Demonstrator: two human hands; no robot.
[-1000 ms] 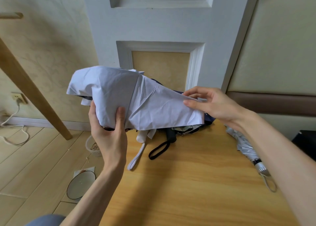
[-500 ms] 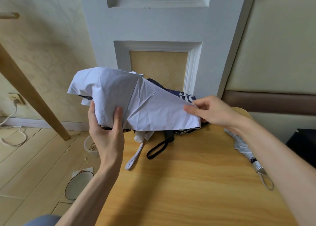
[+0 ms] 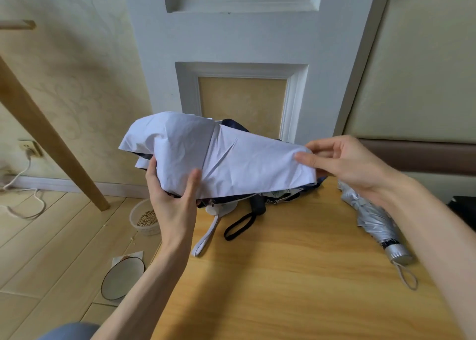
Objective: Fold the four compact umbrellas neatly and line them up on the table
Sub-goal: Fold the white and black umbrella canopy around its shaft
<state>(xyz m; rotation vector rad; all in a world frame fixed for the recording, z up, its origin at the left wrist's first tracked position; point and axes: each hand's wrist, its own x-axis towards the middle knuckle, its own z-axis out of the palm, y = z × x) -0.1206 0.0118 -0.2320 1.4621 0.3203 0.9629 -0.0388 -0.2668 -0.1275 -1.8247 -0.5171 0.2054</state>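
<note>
Head view, my left hand (image 3: 175,200): curled round the bunched middle of the white umbrella (image 3: 231,159), thumb lying on the cloth, holding it up over the far edge of the table (image 3: 283,301).
Head view, my right hand (image 3: 345,164): thumb and fingers pinching the loose end of the white canopy and drawing that panel out flat to the right.
White umbrella: in the air between my hands, canopy slack and creased, not wrapped. A white strap (image 3: 206,236), likely its own, trails onto the table.
Navy umbrella (image 3: 235,124): behind and under the white one, cloth loose, its black handle (image 3: 257,205) and loop pointing toward me.
Silver umbrella (image 3: 373,218): on the table beside my right forearm, rolled tight. I judge it finished.
Fourth umbrella: some patterned cloth shows under the white canopy, but I cannot tell whether that is it.
Done: one of four, as I read it.
Left: pleat and wrap the white, then the navy and the last, then set all four in a row.
</note>
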